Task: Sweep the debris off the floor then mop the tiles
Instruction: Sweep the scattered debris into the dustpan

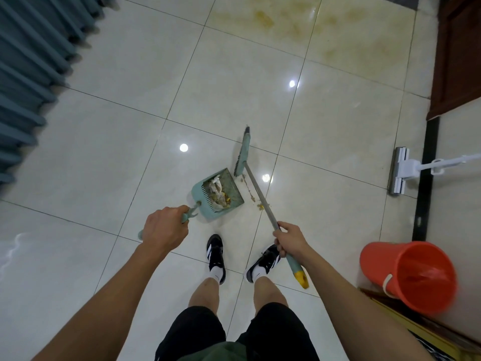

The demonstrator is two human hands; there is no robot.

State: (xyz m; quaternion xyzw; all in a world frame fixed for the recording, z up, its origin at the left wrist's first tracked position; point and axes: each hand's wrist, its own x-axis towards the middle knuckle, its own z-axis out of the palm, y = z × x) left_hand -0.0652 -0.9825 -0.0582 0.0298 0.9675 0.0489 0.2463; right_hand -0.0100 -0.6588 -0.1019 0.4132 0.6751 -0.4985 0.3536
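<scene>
- Debris [217, 195], a mix of crumpled scraps and yellow bits, lay mostly gathered inside the teal dustpan [218, 194], which rested on the floor [104, 152] just ahead of the person's shoes.
- A thin trail of brown crumbs [251, 194] was left on the tiles, just beside the dustpan's open lip and under the broom's shaft.
- The left hand [164, 229] had its grip curled round the dustpan handle [186, 216], holding the pan tilted toward the broom.
- The right hand [287, 241] had its grip wrapped round the grey shaft of the broom [243, 152], near the teal and yellow end; the broom head sat on the floor just past the pan's far corner.
- By my reading, the sweeping was nearly done: the bulk was collected and only the crumb trail was left to be pushed in.
- Mopping looked not yet begun. A wide yellowish stain [286, 24] spread over the tiles farther ahead, well apart from the dustpan.
- The white flat mop [399, 170] lay on the floor at the right, untouched by either hand, and the orange bucket [406, 277] stood near the right foot.
- Blue curtains [28, 74] hung at the left edge and a dark wooden door [458, 58] stood at the upper right.
</scene>
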